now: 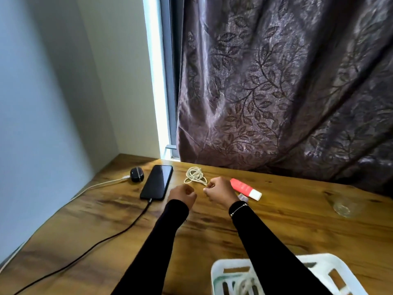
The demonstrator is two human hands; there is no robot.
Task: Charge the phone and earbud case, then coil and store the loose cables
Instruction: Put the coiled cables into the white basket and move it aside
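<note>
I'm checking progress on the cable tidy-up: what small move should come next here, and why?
Probably gather the loosely coiled white cable and tighten its loops. The black phone and dark earbud case each appear to have a cable plugged in, while this one lies untidy on the wooden desk. The right hand seems to pinch its trailing end; the left hand hovers close, fingers curled.
</note>
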